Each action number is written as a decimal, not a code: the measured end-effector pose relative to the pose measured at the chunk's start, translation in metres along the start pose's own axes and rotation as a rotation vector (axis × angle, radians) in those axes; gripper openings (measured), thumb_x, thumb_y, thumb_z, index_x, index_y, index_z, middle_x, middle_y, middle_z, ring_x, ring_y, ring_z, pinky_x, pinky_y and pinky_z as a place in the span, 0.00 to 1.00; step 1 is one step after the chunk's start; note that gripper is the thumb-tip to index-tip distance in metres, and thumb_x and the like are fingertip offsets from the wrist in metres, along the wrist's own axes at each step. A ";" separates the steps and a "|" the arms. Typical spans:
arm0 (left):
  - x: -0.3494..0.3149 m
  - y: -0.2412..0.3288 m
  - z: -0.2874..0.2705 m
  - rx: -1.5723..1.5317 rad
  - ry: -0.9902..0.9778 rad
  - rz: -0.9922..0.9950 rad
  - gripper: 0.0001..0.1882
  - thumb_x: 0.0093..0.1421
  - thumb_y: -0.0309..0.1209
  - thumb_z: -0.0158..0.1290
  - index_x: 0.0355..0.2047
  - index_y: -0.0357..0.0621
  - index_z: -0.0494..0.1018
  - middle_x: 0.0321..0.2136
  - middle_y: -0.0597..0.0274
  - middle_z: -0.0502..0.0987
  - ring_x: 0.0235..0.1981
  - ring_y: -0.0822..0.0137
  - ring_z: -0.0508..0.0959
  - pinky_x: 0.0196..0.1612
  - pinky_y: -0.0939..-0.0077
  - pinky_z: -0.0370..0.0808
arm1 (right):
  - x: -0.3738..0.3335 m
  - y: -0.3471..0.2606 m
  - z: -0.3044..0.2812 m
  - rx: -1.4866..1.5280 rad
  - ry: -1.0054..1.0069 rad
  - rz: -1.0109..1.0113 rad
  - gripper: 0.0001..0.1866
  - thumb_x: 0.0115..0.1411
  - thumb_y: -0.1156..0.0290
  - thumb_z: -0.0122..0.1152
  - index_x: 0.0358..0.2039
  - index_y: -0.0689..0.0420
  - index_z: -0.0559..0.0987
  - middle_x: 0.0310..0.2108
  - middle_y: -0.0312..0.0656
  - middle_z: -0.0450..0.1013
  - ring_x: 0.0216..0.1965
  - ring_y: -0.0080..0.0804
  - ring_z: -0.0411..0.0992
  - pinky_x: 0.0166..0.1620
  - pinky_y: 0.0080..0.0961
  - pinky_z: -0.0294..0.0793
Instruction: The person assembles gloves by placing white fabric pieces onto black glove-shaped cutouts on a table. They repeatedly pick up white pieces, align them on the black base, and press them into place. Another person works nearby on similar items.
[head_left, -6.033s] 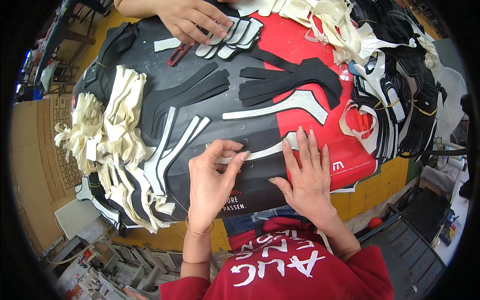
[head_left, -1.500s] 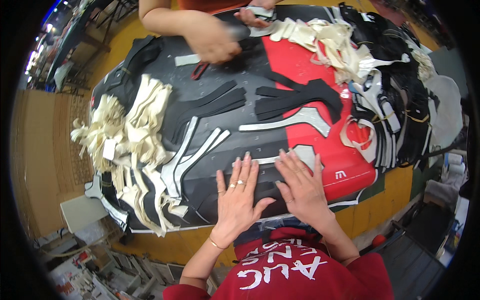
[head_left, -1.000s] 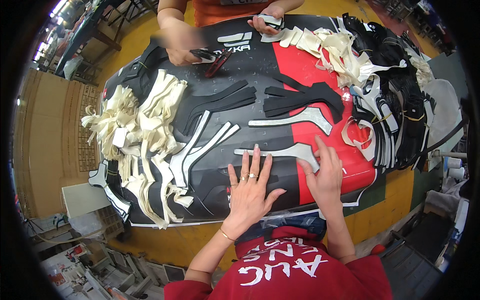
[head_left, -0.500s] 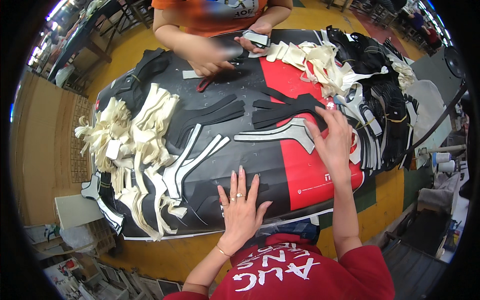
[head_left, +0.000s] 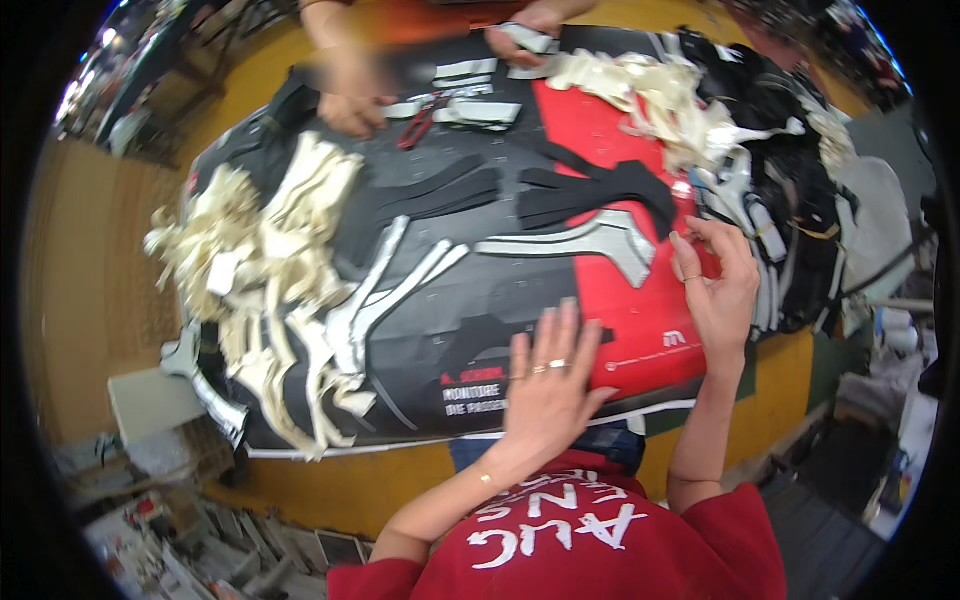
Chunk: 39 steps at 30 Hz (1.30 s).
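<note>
My left hand (head_left: 555,385), with rings on it, is spread over the near edge of the dark printed sheet (head_left: 420,300), palm down and holding nothing. My right hand (head_left: 722,285) is over the red part of the sheet, fingers bent, with the thumb a little apart from the forefinger and nothing visible between them. To its left lies a grey forked cut piece (head_left: 590,240) with dark edges. A stack of black forked pieces (head_left: 600,190) lies just beyond it. More grey strips (head_left: 390,310) lie to the left.
Cream fabric pieces (head_left: 310,200) are heaped at the left, and others (head_left: 640,85) at the far right. Bundled black pieces (head_left: 810,250) line the right side. Across the table, a co-worker's hand (head_left: 525,35) holds pale pieces, near red-handled scissors (head_left: 415,130).
My right hand has moved right, off the black and grey pieces. My left hand has shifted right along the near edge. The co-worker has leaned back, revealing pale strips; the view has shifted slightly.
</note>
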<state>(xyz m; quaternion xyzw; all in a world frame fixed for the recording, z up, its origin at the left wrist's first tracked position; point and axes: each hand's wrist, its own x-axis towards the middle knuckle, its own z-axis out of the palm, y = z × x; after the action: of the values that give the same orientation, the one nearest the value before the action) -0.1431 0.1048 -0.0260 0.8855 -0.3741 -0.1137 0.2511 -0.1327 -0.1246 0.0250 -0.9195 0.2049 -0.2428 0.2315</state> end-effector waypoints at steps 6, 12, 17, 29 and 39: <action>0.000 -0.010 -0.043 -0.172 0.252 0.180 0.33 0.57 0.36 0.64 0.62 0.42 0.69 0.68 0.40 0.60 0.68 0.45 0.62 0.68 0.43 0.55 | -0.017 0.032 -0.036 -0.088 0.170 0.215 0.08 0.59 0.74 0.68 0.36 0.64 0.82 0.32 0.44 0.75 0.31 0.34 0.74 0.36 0.30 0.72; 0.021 0.049 -0.112 -0.327 0.538 0.631 0.16 0.53 0.29 0.62 0.43 0.50 0.77 0.50 0.55 0.78 0.53 0.59 0.78 0.56 0.59 0.74 | 0.012 -0.027 -0.002 0.104 0.008 -0.178 0.07 0.57 0.74 0.69 0.36 0.60 0.82 0.34 0.43 0.76 0.37 0.42 0.74 0.40 0.35 0.71; 0.028 0.077 -0.139 -0.608 0.708 0.566 0.13 0.50 0.33 0.60 0.37 0.52 0.75 0.43 0.60 0.77 0.46 0.61 0.77 0.50 0.61 0.73 | 0.037 -0.080 0.033 0.106 -0.128 -0.516 0.09 0.57 0.73 0.70 0.37 0.62 0.82 0.36 0.45 0.77 0.38 0.44 0.76 0.44 0.33 0.74; 0.023 0.118 -0.125 -0.845 0.728 0.557 0.08 0.48 0.40 0.56 0.27 0.55 0.72 0.27 0.69 0.72 0.28 0.65 0.73 0.35 0.69 0.70 | 0.013 -0.003 -0.022 -0.014 -0.027 0.005 0.09 0.61 0.73 0.67 0.40 0.62 0.83 0.32 0.43 0.78 0.35 0.29 0.77 0.43 0.27 0.73; 0.024 0.099 -0.069 -0.587 0.296 0.900 0.10 0.52 0.31 0.56 0.36 0.43 0.76 0.33 0.63 0.76 0.34 0.64 0.78 0.38 0.70 0.75 | -0.027 0.043 -0.051 -0.168 0.040 0.202 0.12 0.61 0.70 0.68 0.43 0.62 0.82 0.35 0.42 0.76 0.29 0.30 0.72 0.34 0.28 0.71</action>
<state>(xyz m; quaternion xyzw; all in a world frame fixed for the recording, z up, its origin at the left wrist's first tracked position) -0.1599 0.0536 0.0848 0.5378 -0.6288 0.0307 0.5608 -0.1934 -0.1630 0.0321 -0.9053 0.3206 -0.2186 0.1726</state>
